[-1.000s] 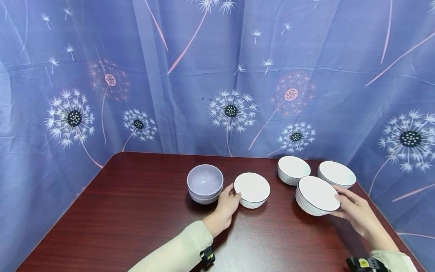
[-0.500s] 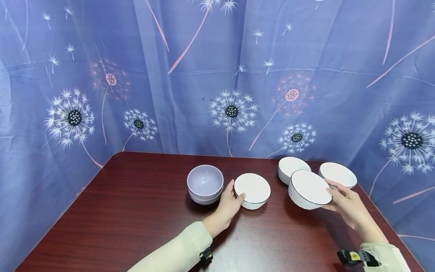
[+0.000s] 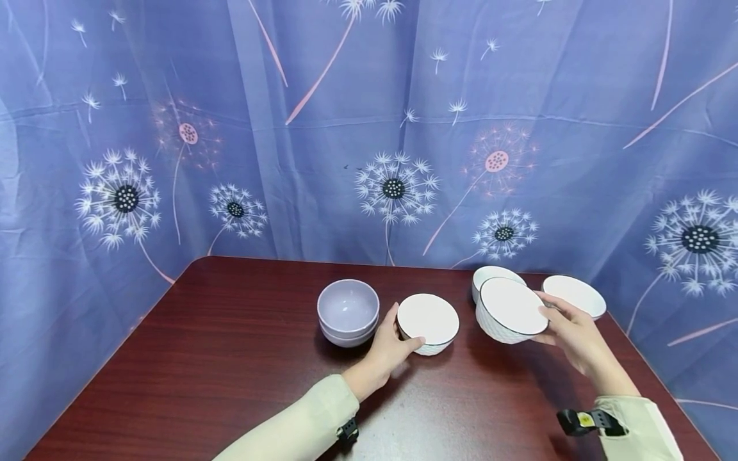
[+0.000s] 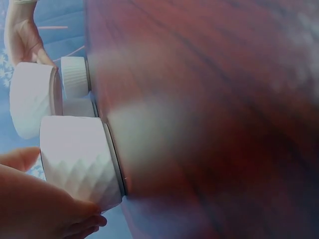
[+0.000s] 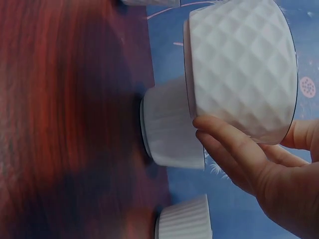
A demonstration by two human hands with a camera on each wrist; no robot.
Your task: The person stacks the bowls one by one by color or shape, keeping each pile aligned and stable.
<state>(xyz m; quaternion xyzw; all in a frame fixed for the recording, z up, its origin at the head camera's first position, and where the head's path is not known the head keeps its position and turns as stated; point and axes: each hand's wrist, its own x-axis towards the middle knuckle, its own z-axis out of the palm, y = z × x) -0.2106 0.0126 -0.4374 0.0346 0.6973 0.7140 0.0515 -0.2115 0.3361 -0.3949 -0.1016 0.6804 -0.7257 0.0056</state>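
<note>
My left hand (image 3: pixel 385 351) holds the side of a white bowl (image 3: pixel 428 320) with a dark rim, which rests upright on the table. Its thumb lies along the near side, and the fingers reach round the far left. Farther right, my right hand (image 3: pixel 567 333) grips another white bowl (image 5: pixel 244 69) with a diamond-patterned wall, thumb at the rim and fingers beneath. That bowl is raised above the table, tilted slightly toward me, and overlaps a white bowl (image 3: pixel 494 274) standing behind it in the head view.
Two stacked lavender bowls (image 3: pixel 348 310) stand just left of my left hand. At the table's back right corner is a white ribbed bowl (image 3: pixel 573 294), partly behind my right hand. A blue dandelion-print curtain (image 3: pixel 311 179) hangs right behind the dark wooden table (image 3: pixel 202 358).
My right hand has carried its bowl leftward and a little back, now covering more of the bowl behind. My left thumb has slid right along its bowl's near side; that bowl stays put.
</note>
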